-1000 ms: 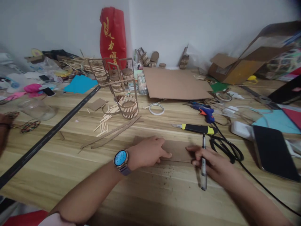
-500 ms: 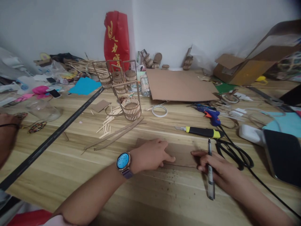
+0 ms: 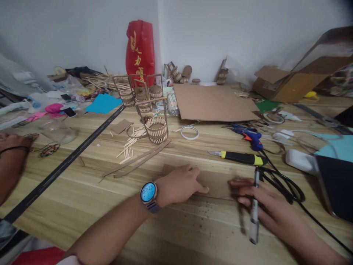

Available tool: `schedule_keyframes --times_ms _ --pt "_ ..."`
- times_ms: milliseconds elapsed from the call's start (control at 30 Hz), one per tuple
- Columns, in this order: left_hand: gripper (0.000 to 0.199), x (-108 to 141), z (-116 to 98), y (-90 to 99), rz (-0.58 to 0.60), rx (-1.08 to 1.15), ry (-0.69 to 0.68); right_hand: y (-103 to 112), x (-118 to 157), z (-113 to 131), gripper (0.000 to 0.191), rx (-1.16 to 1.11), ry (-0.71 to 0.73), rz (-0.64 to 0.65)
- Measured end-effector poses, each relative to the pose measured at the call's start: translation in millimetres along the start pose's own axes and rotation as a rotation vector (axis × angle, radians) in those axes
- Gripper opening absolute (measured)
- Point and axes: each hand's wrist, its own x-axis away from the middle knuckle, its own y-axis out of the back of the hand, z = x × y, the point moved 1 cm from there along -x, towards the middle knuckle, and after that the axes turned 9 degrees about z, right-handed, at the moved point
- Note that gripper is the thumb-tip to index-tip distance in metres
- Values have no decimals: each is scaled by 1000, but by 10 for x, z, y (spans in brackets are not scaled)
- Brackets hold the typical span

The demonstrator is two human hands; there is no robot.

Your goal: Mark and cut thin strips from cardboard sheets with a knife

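A brown cardboard strip (image 3: 216,182) lies flat on the wooden table. On its left part rests my left hand (image 3: 179,184), a watch (image 3: 148,192) on the wrist, thumb and fingers spread against the cardboard. At the strip's right end is my right hand (image 3: 255,195), slightly blurred, with a pen (image 3: 255,209) held upright between its fingers, dark tip upward. A cutter knife (image 3: 239,157) with a black and yellow handle lies beyond the strip, its blade pointing left. Dark crumbs are scattered on the table just below the strip.
Small stick baskets (image 3: 156,130), thin sticks and paper strips lie at centre left. Behind are a large cardboard sheet (image 3: 215,103) and a red bag (image 3: 140,51). A glue gun (image 3: 252,140), black cable and dark device (image 3: 335,184) are right. Another person's arm (image 3: 12,162) is at far left.
The whole view has shifted slightly, moving things right and down. My right hand with the pen has moved a little right, away from the strip's end. My left hand stays on the cardboard.
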Motion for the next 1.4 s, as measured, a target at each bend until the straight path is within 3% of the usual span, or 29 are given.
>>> schedule_keyframes --times_ms 200,400,533,833,1400 --pt "50 -43 66 -77 39 121 -6 25 51 330 40 -255 -306 -265" --pt "50 -100 155 -131 2 216 -63 -147 -156 435 41 -493 -484 -278" --pt "47 -110 171 -139 -16 219 -72 -333 -196 530 29 -623 -569 -222" --pt "50 -106 153 -79 28 155 -80 -426 -270 606 24 -543 -511 -98" --pt "48 -113 89 -33 72 117 -38 -466 -333 707 26 -435 -502 -135"
